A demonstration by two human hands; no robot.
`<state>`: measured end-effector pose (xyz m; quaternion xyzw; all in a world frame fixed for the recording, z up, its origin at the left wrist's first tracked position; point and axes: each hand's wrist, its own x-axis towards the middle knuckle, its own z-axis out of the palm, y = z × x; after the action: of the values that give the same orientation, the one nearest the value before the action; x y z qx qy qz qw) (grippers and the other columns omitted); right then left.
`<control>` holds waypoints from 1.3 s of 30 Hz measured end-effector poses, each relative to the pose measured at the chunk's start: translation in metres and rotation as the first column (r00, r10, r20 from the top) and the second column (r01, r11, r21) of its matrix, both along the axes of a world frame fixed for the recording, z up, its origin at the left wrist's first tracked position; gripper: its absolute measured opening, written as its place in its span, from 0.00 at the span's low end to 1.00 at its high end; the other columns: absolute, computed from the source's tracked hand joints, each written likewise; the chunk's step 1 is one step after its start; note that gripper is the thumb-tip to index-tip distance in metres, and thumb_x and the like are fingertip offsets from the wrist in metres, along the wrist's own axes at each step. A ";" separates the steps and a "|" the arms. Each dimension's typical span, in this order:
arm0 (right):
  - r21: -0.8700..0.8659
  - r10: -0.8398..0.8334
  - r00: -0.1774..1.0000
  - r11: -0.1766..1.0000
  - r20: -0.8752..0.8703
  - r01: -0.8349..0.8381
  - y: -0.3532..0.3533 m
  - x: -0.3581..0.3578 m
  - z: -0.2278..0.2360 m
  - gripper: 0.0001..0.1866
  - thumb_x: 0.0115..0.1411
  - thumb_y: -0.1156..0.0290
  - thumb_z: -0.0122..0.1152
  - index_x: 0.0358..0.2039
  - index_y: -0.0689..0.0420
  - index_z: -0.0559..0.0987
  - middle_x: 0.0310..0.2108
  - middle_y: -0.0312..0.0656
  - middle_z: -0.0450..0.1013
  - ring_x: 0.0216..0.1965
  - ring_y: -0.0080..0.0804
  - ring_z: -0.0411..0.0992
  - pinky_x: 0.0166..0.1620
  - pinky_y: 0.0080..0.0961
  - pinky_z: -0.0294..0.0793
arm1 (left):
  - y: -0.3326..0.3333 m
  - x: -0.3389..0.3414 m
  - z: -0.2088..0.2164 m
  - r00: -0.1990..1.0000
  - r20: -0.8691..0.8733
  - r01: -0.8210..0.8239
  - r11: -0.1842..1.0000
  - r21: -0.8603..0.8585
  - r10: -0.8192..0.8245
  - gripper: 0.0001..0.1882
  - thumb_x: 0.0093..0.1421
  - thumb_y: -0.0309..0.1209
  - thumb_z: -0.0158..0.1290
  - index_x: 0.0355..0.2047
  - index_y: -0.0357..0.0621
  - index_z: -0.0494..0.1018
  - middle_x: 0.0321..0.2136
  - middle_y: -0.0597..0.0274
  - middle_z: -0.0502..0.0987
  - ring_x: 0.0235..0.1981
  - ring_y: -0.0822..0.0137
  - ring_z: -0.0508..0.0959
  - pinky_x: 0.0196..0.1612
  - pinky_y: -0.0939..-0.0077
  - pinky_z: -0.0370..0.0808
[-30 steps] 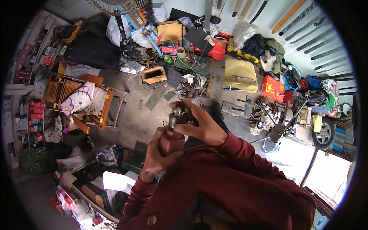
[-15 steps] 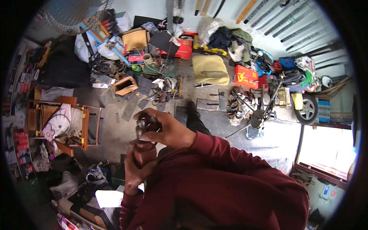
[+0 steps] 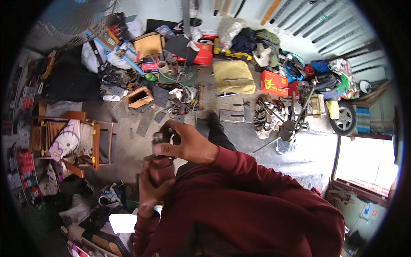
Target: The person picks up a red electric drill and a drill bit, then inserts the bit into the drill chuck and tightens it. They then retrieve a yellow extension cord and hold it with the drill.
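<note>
A reddish-brown, rounded, bottle-like thing (image 3: 162,170) is held upright in front of my body, left of the middle. My left hand (image 3: 150,188) wraps round its lower part. At its narrower upper end is a dark grey, ridged top (image 3: 158,138). My right hand (image 3: 188,142) comes in from the right and grips that top between thumb and curled fingers. The fingers hide part of the top, so its exact kind is unclear. Both arms wear dark red sleeves (image 3: 257,175).
Tools, boxes and scraps lie heaped along the far wall, with a red box (image 3: 274,83) and a yellow cushion (image 3: 233,77) among them. A wooden folding chair (image 3: 96,145) stands left. Right, a metal stand (image 3: 287,132) is near a wheel (image 3: 343,118). A white sheet (image 3: 123,223) lies lower left.
My right thumb and fingers have shifted slightly on the grey top, covering more of it. My left hand keeps its hold, and the view has moved a little.
</note>
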<state>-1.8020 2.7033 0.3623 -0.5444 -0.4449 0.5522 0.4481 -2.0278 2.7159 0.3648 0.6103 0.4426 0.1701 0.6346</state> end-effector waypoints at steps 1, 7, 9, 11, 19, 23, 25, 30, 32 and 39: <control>0.005 0.015 0.988 1.000 0.157 -0.016 0.002 -0.002 0.002 0.26 0.62 0.63 0.69 0.56 0.63 0.75 0.38 0.37 0.77 0.38 0.21 0.71 0.41 0.24 0.72 | 0.000 0.001 0.003 0.999 -0.011 0.034 0.998 0.049 -0.033 0.37 0.47 0.27 0.68 0.58 0.42 0.66 0.48 0.56 0.76 0.51 0.65 0.75 0.57 0.69 0.71; -0.003 0.082 0.842 0.995 -0.533 -0.099 0.000 0.003 0.003 0.32 0.64 0.72 0.66 0.66 0.62 0.65 0.45 0.40 0.77 0.50 0.26 0.74 0.55 0.26 0.73 | 0.001 0.008 0.010 0.994 0.090 0.055 0.998 0.038 -0.058 0.38 0.48 0.28 0.69 0.59 0.42 0.66 0.49 0.58 0.76 0.53 0.65 0.74 0.58 0.68 0.71; 0.036 0.066 0.909 0.998 -0.412 -0.057 -0.003 -0.001 0.001 0.33 0.62 0.70 0.68 0.65 0.63 0.66 0.44 0.41 0.77 0.49 0.25 0.74 0.54 0.26 0.74 | 0.000 0.005 0.011 0.995 0.082 0.054 0.994 0.099 -0.062 0.38 0.48 0.29 0.70 0.60 0.43 0.67 0.49 0.58 0.76 0.52 0.65 0.75 0.58 0.68 0.71; 0.019 0.055 0.995 0.998 0.081 -0.057 -0.006 -0.005 0.001 0.32 0.62 0.66 0.69 0.63 0.64 0.69 0.43 0.41 0.77 0.46 0.25 0.75 0.51 0.27 0.74 | 0.000 -0.001 0.010 0.997 0.057 0.055 0.996 0.074 -0.059 0.37 0.49 0.32 0.69 0.59 0.44 0.68 0.49 0.58 0.77 0.53 0.66 0.75 0.59 0.68 0.71; -0.117 -0.037 0.996 0.993 -0.079 0.028 0.003 -0.006 -0.011 0.31 0.63 0.59 0.65 0.59 0.67 0.72 0.39 0.36 0.74 0.39 0.24 0.71 0.44 0.20 0.71 | -0.005 -0.016 -0.008 0.988 0.151 -0.038 0.986 0.165 0.012 0.39 0.50 0.33 0.70 0.61 0.40 0.67 0.48 0.49 0.78 0.49 0.60 0.78 0.53 0.65 0.75; 0.015 -0.051 0.984 0.999 0.169 0.049 0.010 -0.015 -0.027 0.34 0.62 0.59 0.69 0.61 0.70 0.70 0.47 0.44 0.73 0.46 0.34 0.72 0.51 0.28 0.71 | -0.011 -0.021 -0.007 0.976 0.204 -0.095 0.989 0.110 0.071 0.39 0.49 0.34 0.70 0.61 0.39 0.67 0.46 0.48 0.78 0.48 0.57 0.79 0.51 0.65 0.76; -0.113 -0.013 0.998 0.993 0.063 0.020 0.017 -0.017 -0.020 0.31 0.62 0.64 0.65 0.61 0.68 0.71 0.48 0.43 0.76 0.34 0.21 0.67 0.39 0.18 0.67 | -0.013 -0.024 -0.007 0.967 0.235 -0.121 0.990 0.073 0.101 0.39 0.49 0.34 0.70 0.60 0.40 0.67 0.46 0.47 0.77 0.48 0.56 0.79 0.51 0.65 0.76; 0.030 0.167 0.931 0.986 -0.324 -0.167 0.029 -0.041 -0.011 0.28 0.62 0.69 0.62 0.62 0.61 0.72 0.45 0.40 0.78 0.24 0.09 0.58 0.28 0.08 0.55 | -0.014 -0.035 -0.010 0.963 0.220 -0.189 0.972 0.140 0.155 0.37 0.48 0.34 0.69 0.57 0.40 0.67 0.44 0.47 0.78 0.47 0.56 0.80 0.51 0.65 0.76; 0.119 0.132 0.991 0.984 -0.017 -0.129 0.031 -0.051 -0.011 0.28 0.61 0.70 0.62 0.62 0.61 0.71 0.46 0.41 0.78 0.24 0.09 0.60 0.28 0.08 0.55 | -0.014 -0.038 -0.011 0.963 0.209 -0.207 0.965 0.161 0.171 0.37 0.48 0.33 0.69 0.57 0.40 0.67 0.43 0.47 0.78 0.47 0.55 0.80 0.51 0.65 0.76; -0.029 0.200 0.893 0.973 -0.402 -0.231 0.039 -0.060 -0.001 0.29 0.61 0.72 0.61 0.64 0.62 0.69 0.50 0.45 0.78 0.26 0.08 0.63 0.26 0.08 0.52 | -0.015 -0.051 -0.013 0.953 0.209 -0.253 0.958 0.135 0.222 0.37 0.48 0.32 0.69 0.57 0.41 0.68 0.41 0.48 0.79 0.45 0.54 0.81 0.50 0.64 0.77</control>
<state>-1.8622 2.7427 0.3611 -0.3851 -0.3812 0.7137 0.4439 -2.0787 2.7011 0.3516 0.5824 0.4347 0.3381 0.5979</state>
